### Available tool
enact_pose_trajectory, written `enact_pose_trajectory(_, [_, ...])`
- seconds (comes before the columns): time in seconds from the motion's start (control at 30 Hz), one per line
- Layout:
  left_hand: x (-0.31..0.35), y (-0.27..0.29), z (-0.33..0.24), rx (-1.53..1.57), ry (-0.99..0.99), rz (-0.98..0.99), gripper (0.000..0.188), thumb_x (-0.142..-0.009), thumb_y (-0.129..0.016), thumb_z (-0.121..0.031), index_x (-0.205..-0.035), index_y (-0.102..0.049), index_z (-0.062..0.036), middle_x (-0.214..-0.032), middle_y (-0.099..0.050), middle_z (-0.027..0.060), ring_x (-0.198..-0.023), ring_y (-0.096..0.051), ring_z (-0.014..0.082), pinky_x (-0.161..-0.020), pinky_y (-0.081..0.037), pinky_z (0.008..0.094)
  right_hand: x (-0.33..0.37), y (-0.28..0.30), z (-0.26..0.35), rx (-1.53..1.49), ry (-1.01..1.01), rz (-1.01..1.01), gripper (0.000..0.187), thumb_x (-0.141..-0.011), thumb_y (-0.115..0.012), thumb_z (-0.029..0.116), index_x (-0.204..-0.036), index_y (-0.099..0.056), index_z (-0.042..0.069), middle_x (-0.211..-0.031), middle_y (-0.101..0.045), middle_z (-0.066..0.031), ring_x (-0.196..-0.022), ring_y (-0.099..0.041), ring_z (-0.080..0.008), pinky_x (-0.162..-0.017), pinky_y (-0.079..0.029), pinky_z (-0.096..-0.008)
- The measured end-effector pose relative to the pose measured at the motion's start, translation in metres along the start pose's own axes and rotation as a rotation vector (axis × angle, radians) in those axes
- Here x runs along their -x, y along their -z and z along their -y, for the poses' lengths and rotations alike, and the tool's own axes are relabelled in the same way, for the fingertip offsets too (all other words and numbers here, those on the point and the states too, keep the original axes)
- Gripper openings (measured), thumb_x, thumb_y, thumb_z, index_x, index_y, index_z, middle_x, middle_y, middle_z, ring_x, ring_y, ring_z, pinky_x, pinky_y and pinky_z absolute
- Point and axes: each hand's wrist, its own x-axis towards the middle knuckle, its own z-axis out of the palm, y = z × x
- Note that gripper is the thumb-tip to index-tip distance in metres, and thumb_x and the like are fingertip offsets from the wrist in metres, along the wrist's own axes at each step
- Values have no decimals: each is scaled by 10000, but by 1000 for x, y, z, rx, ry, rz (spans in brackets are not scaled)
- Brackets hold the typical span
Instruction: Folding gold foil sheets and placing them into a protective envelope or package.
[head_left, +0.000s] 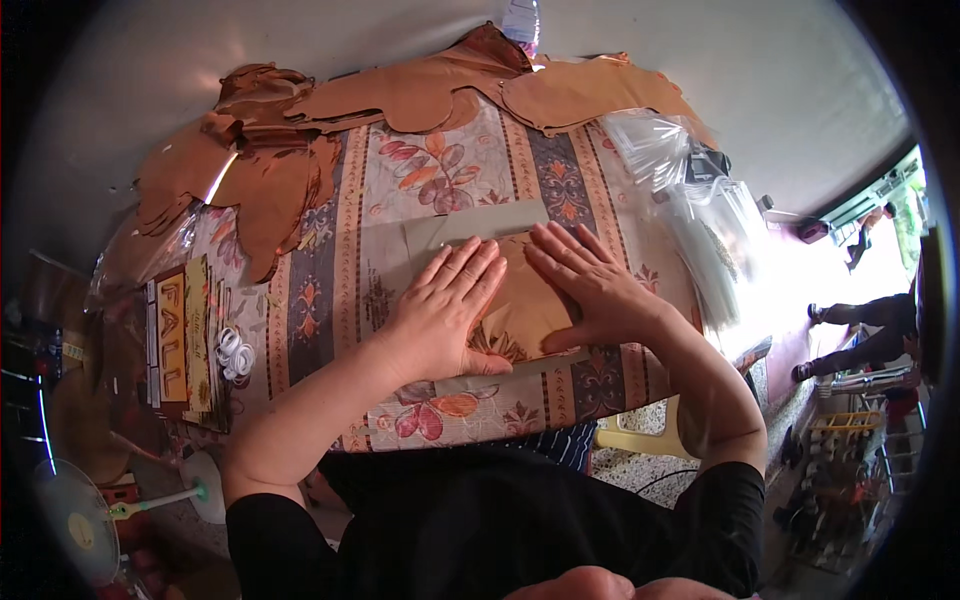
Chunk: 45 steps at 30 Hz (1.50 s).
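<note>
Both palms press down on a folded brown sheet [527, 290], which looks like thin cloth or paper and has gathered creases at its near left edge. My left hand [447, 312] lies along its left side, fingers stretched out and pointing away from me. On the opposite side, my right hand [597, 288] rests flat with its thumb toward the near edge. Beneath the brown sheet is a flat greyish board [475, 224], whose far and left edges show. Parts of the sheet are hidden under my hands.
Stacked brown shaped pieces [400, 95] cover the table's far edge and left corner. Clear plastic bags [705, 235] lie at the right. A pile of printed cards [180, 345] sits at the left beside a white coiled band [234, 354]. A floral tablecloth [440, 150] covers the table.
</note>
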Motion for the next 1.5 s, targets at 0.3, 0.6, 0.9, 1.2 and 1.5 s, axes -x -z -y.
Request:
enact_pose_trajectory(0.3, [-1,-8,1,94,2,-18,1182,-734,-413,-866,-1514,-185,-8,-1587,-141,174,-1482,-90,299,-1206,-78,441,-1,12,-4,-6,-16,77,1363,-501,-799,646,-1523,-155,13,-1575,-155,-215,-1485,-81,-315,-1197,-55,-480])
enact_pose_trajectory(0.6, [28,3,12,286,82,-279,781,-916,-549,-527,-1435,-361,25,-1513,-296,235,-1418,-279,368,-1165,-233,473,-3,10,-4,10,-26,83,1379,-479,-805,648,-1519,-162,9,-1566,-176,-218,-1483,-87,-312,-1198,-48,-483])
enact_pose_trajectory(0.9, [48,-1,6,252,155,-223,696,-911,-591,-443,-1437,-382,-37,-1496,-329,215,-1420,-263,379,-1138,-244,524,-3,8,-5,21,-22,81,1385,-482,-786,680,-1517,-163,3,-1567,-168,-224,-1484,-84,-312,-1197,-40,-485])
enact_pose_trajectory(1.2, [44,-2,-1,261,190,-203,711,-923,-564,-472,-1452,-356,-44,-1506,-291,237,-1426,-229,397,-1141,-206,547,-3,8,-6,30,-29,101,1395,-480,-771,699,-1515,-157,-7,-1567,-158,-232,-1485,-74,-313,-1199,-30,-477])
enact_pose_trajectory(1.5, [38,17,-10,251,266,-101,805,-838,-671,-425,-1469,-323,-68,-1526,-254,231,-1435,-201,408,-1147,-166,565,-5,10,-3,25,-45,112,1399,-472,-785,673,-1520,-146,1,-1570,-153,-230,-1485,-76,-308,-1203,-28,-466])
